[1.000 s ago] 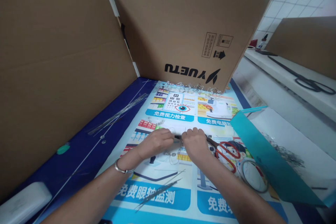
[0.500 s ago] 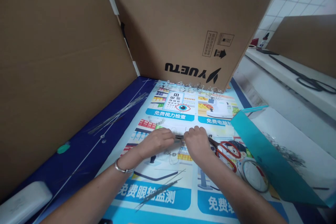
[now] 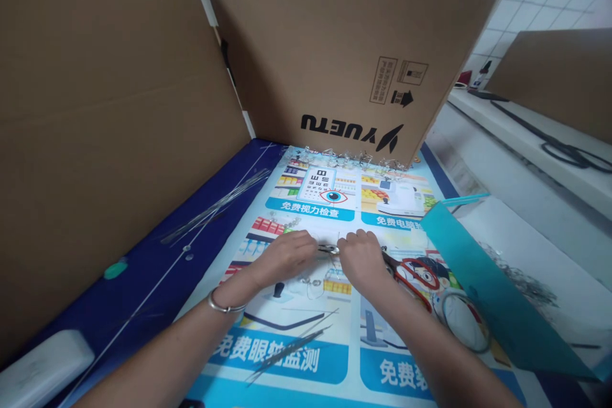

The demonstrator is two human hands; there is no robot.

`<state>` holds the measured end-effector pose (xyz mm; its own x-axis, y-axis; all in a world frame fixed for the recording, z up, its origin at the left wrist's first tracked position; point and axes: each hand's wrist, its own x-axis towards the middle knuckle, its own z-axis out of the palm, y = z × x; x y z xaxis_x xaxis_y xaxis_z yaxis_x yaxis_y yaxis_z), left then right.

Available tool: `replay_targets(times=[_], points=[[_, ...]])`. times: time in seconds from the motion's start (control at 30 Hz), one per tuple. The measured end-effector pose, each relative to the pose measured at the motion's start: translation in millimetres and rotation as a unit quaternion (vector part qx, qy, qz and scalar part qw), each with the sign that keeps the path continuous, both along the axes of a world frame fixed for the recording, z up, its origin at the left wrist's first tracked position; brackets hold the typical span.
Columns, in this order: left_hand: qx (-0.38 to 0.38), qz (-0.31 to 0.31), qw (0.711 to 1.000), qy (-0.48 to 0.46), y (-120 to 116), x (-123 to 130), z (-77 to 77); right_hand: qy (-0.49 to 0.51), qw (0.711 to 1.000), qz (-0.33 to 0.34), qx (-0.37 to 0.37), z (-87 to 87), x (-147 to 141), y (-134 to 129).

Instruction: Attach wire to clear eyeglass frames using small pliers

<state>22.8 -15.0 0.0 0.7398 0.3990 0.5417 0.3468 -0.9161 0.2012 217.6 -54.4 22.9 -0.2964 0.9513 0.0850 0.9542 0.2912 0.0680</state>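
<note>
While both hands work close together at the centre of the frame, a thin metallic piece (image 3: 329, 248), dark with a shiny spot, shows in the small gap between them. The left hand (image 3: 292, 256), with a silver bangle (image 3: 224, 306) around its wrist, has its fingers bent inward and closed on the piece's left end. The right hand (image 3: 362, 259) is curled into a loose fist at the other end; its fingertips are hidden, so I cannot tell exactly what it grips.

Just right of that fist, scissors with red handles (image 3: 415, 277) lie on the printed sheet (image 3: 354, 306), partly behind the right hand and forearm; whether their blades run under the hand is unclear. Clear beads (image 3: 310, 282) sit just below the left hand. At lower centre lies a bundle of thin wires (image 3: 289, 354), and another wire bundle (image 3: 217, 207) rests on the dark blue surface at centre left. Toward the lower right, a round coil (image 3: 444, 312) lies beside a teal-sided box (image 3: 497, 293) with a tangle of fine pieces (image 3: 523, 280) inside. Cardboard panels (image 3: 335, 44) stand across the upper left and centre.
</note>
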Motion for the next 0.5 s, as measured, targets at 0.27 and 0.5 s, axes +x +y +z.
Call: replay_targets(times=[0.27, 0.5], points=[[-0.091, 0.029, 0.995, -0.001, 3, -3, -5.1, 0.117, 0.991, -0.034, -0.051, -11.3, 8, 14], [-0.132, 0.081, 0.988, 0.002, 5, -3, -12.2, 0.254, 0.966, 0.004, 0.051, -17.9, -3, 12]])
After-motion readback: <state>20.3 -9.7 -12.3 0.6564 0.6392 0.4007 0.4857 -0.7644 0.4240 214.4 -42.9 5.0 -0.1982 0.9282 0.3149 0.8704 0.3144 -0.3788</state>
